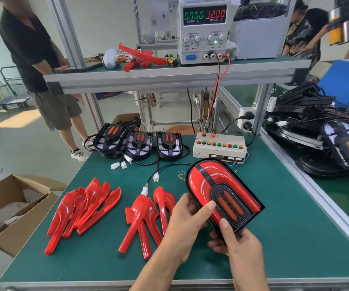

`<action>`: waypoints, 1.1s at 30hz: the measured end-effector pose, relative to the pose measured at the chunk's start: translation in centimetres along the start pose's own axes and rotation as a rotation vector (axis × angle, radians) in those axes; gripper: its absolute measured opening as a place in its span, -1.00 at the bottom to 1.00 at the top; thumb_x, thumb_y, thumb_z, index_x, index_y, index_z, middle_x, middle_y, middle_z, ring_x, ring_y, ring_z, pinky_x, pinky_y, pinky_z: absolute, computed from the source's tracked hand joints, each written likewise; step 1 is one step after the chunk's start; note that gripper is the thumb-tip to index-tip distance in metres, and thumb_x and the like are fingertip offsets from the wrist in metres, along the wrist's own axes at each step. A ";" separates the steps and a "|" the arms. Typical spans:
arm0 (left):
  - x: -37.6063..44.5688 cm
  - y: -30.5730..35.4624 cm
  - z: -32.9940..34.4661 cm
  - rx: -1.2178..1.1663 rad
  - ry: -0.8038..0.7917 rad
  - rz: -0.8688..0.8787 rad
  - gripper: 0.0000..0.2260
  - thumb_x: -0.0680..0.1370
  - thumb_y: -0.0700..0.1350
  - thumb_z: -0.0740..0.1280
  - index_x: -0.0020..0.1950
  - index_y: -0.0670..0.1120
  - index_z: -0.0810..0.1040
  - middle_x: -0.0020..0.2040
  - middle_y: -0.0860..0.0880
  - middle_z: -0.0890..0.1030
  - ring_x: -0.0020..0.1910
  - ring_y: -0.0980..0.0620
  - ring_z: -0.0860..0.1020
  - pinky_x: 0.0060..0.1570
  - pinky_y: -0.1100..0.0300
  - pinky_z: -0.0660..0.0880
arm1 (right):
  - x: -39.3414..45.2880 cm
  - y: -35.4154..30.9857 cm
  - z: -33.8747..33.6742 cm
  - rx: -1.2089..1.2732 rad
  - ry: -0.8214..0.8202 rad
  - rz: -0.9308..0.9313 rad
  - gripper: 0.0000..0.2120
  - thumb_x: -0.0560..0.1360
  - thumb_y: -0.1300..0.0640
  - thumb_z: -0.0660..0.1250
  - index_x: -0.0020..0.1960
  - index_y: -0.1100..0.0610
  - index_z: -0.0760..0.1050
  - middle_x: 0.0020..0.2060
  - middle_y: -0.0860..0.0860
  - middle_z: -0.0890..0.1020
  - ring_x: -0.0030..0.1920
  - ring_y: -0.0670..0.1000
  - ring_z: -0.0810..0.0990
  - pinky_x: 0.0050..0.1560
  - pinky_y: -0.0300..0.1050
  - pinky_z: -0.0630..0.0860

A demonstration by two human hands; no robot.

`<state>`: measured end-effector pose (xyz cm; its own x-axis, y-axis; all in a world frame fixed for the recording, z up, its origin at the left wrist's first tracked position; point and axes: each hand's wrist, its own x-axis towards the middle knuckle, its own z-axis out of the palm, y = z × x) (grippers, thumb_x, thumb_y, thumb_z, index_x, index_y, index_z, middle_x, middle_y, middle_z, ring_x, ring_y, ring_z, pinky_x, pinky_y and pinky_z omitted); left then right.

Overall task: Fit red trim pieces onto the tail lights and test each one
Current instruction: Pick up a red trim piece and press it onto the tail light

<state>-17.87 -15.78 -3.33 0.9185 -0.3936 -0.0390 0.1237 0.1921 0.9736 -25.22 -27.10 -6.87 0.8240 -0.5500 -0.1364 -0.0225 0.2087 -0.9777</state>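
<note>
A green-topped workbench (98, 244) with an aluminium frame fills the lower and middle frame, in a workshop with a pale glossy floor. An upper shelf (169, 75) crosses the top third and carries a power supply (204, 30) showing 0.000 and 12.00, with red and black leads hanging to a button box (219, 147) at centre. A person in a black shirt (28, 49) stands at upper left; another person is at upper right. An open cardboard box (12, 208) sits at lower left. A heap of black tail-light housings (320, 131) lies at right. Three untrimmed tail lights (139, 142) stand in a row at the bench's far edge. Two piles of red trim pieces (83, 206) lie at lower left and centre. The tail light (222, 192) fitted with red trim is held tilted above the bench at lower right of centre: the left hand (187, 219) grips its left edge, thumb on the face, and the right hand (237, 244) pinches its lower end, thumb on top.
</note>
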 end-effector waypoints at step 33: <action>1.0 2.8 0.2 -0.247 0.074 -0.176 -0.46 0.63 0.26 0.14 0.33 -0.12 0.58 0.21 -0.17 0.67 0.24 -0.15 0.63 0.30 -0.18 0.52 | 0.0 0.3 -0.1 -0.023 -0.070 -0.046 -0.44 0.28 -0.21 0.50 -0.03 0.27 0.61 -0.27 0.19 0.74 -0.29 0.22 0.74 -0.34 -0.18 0.64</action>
<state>-16.69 -15.78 -0.62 0.8987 -0.3752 -0.2270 0.3622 0.3434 0.8665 -25.28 -27.17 -7.14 0.8619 -0.5007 -0.0802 0.0045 0.1657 -0.9862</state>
